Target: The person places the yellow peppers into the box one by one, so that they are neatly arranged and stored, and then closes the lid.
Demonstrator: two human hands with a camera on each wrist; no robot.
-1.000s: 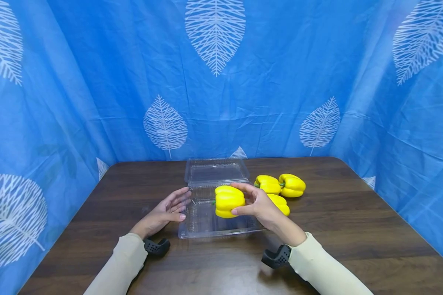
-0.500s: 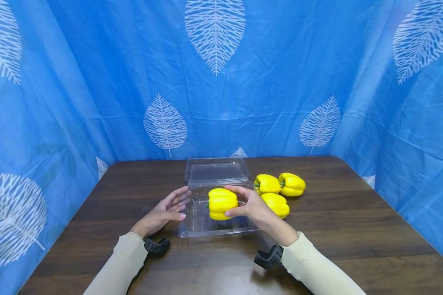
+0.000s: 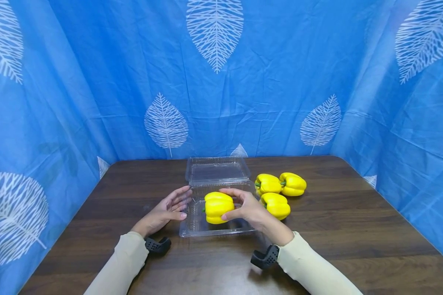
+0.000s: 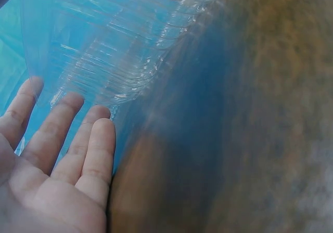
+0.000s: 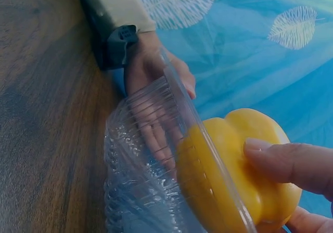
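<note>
From the head view, the right hand (image 3: 248,209) gripped a yellow pepper (image 3: 218,207) between thumb and curled fingers, holding it over the open tray of a clear plastic box (image 3: 197,227) that sat on the dark wooden worktop (image 3: 354,229); whether the pepper touched the tray floor could not be told. The box's lid (image 3: 215,169) lay folded back flat behind the tray. The left hand (image 3: 167,209) lay with straight, relaxed fingers against the tray's left wall, gripping nothing. Three more yellow peppers (image 3: 280,192) lay close together on the worktop just to the right of the box, and a blue curtain with white leaves (image 3: 214,82) hung around the scene. From the left wrist view, the left hand (image 4: 52,165) showed its fingers extended side by side, the tips touching the ribbed clear wall of the box (image 4: 119,51). From the right wrist view, a fingertip (image 5: 291,163) pressed on the pepper (image 5: 244,170), which sat partly below the box's rim (image 5: 203,155), with the left hand (image 5: 156,82) seen beyond through the clear plastic.
</note>
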